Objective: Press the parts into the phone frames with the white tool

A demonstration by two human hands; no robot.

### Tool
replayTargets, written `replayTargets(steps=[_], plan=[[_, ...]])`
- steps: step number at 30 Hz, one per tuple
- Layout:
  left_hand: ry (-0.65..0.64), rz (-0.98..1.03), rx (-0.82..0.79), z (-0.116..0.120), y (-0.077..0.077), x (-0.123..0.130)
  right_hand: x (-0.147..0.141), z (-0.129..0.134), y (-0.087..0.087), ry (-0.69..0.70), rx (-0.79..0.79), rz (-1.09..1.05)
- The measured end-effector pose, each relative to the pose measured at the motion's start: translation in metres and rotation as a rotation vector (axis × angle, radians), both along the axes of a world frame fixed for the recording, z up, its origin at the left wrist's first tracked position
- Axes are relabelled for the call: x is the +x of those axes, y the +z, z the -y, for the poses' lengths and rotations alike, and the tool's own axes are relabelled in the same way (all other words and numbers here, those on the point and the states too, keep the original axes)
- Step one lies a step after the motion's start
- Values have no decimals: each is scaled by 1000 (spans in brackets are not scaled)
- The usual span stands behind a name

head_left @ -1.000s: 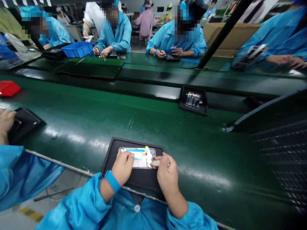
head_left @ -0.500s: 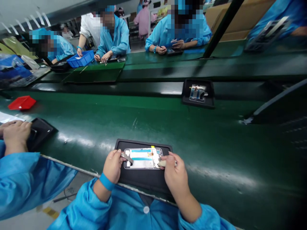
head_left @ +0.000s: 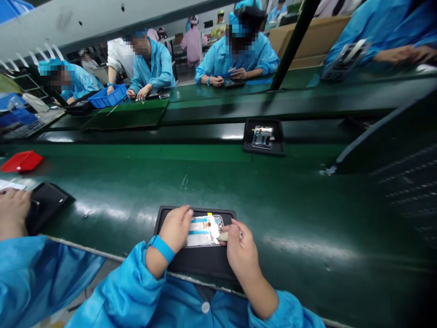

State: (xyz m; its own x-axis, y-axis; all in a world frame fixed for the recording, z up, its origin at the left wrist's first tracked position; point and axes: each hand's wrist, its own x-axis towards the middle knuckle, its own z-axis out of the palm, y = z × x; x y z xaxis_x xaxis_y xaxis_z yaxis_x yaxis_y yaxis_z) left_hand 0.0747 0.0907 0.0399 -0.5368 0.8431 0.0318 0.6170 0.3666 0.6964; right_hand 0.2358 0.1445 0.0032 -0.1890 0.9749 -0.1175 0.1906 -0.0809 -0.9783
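Observation:
A phone-sized panel (head_left: 201, 231) with blue strips, a white right end and a yellow tab lies in a black tray (head_left: 201, 264) at the table's front edge. My left hand (head_left: 176, 228) is over the panel's left end, fingers curled together; what they hold is hidden. At the panel's right end my right hand (head_left: 241, 248) is closed on a pale-tipped tool (head_left: 223, 237), its tip against the white part.
Another black tray (head_left: 280, 148) with a similar panel sits beyond. At left are a red tray (head_left: 22, 161), a co-worker's hand (head_left: 13, 210) and a dark tray (head_left: 49, 207). Several people work across the line. A grey-edged dark panel (head_left: 392, 150) stands at right.
My left hand has moved right and up over the panel's left end, and the metal tweezers it held no longer show. My right hand keeps its tool at the right end. The view has shifted.

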Motion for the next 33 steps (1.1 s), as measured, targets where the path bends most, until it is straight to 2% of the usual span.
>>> replayTargets(steps=[2, 4, 8, 14, 22, 26, 33], plan=[[-246, -273, -134, -11, 1, 9, 0, 0, -3, 7, -5, -20], [-348, -432, -244, -16, -3, 16, 0, 1, -6, 16, -16, -36], [-344, -457, -331, -15, -13, 18, -1, 0, -9, 10, 7, -29], [-348, -360, -373, -15, -10, 13, -1, -1, -8, 29, 46, 5], [-332, -391, -256, -9, -18, 14, -10, -13, 8, 52, -114, -51], [-397, -449, -192, -4, -23, 14, -23, -17, 10, 26, -80, -112], [-386, -521, -97, -1, -30, 18, -27, -16, -2, 9, 1, -107]])
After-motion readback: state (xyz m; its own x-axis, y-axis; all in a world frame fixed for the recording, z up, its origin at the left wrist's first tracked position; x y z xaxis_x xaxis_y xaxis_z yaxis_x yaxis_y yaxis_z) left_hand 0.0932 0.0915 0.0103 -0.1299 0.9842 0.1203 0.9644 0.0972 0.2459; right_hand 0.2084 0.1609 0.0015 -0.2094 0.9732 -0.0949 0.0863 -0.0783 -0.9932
